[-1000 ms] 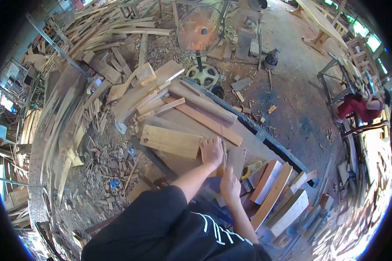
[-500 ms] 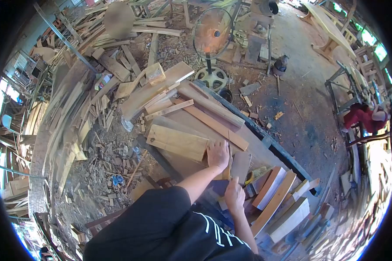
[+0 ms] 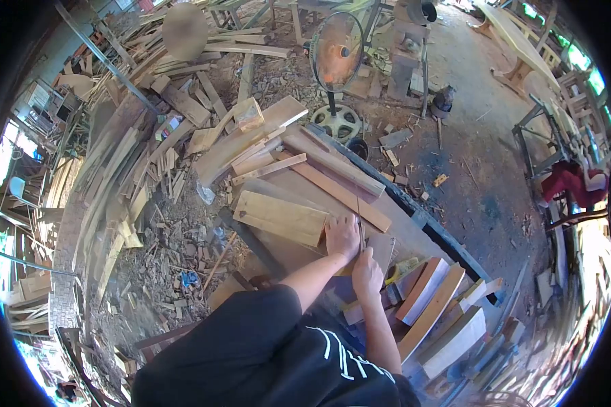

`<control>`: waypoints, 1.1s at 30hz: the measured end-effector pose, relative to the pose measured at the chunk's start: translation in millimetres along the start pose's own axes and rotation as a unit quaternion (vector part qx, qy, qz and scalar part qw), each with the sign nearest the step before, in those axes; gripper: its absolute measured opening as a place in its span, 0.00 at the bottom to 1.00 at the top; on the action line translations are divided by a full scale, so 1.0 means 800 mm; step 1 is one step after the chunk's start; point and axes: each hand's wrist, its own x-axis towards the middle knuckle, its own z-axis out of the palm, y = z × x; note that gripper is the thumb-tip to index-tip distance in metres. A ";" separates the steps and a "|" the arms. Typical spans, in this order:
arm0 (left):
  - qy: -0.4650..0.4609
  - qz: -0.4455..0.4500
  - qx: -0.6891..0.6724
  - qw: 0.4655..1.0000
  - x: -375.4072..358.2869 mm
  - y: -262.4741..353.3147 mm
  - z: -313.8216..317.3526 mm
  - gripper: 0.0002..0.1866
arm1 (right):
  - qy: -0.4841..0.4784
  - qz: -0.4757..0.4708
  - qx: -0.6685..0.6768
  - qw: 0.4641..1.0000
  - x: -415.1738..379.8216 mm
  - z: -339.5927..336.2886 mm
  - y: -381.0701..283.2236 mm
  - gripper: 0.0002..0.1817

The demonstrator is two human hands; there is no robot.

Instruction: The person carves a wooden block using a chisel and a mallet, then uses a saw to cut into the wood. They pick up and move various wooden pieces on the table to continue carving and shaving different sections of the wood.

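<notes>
My left hand (image 3: 343,236) lies with its fingers stretched forward over a piece of wood beside the end of a thick pale wooden block (image 3: 282,218). Most of what is under the palm is hidden. Just to its right, my right hand (image 3: 367,273) is closed round the near end of a handsaw (image 3: 360,220), whose thin blade shows almost edge-on and points away from me. Beyond the blade a reddish-brown board (image 3: 346,195) slants across the workbench (image 3: 406,236). A grey-brown plank (image 3: 384,249) sits to the right of my hands.
Several cut boards (image 3: 433,302) lie at the bench's right end. More planks (image 3: 265,139) are stacked at its far left. A pedestal fan (image 3: 337,57) stands behind. Wood scraps (image 3: 173,264) cover the floor to the left. A person in red (image 3: 570,183) sits far right.
My right hand has pushed forward with the saw, coming close to my left hand. The left hand stays in its place on the wood. The view has shifted slightly.
</notes>
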 end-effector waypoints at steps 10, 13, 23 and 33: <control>-0.051 -0.005 0.007 0.999 0.004 0.004 -0.021 0.11 | -0.039 0.020 -0.001 0.999 -0.003 0.001 0.001 0.13; -0.017 0.023 0.029 0.999 0.003 -0.008 0.009 0.10 | -0.007 0.002 -0.011 1.000 0.015 0.011 0.003 0.06; -0.042 0.004 0.003 0.999 0.009 0.003 -0.011 0.12 | -0.001 0.020 0.004 1.000 0.017 0.010 0.004 0.04; -0.054 -0.001 0.025 0.998 0.009 0.002 -0.003 0.11 | -0.017 0.033 0.017 0.999 0.014 0.010 0.006 0.06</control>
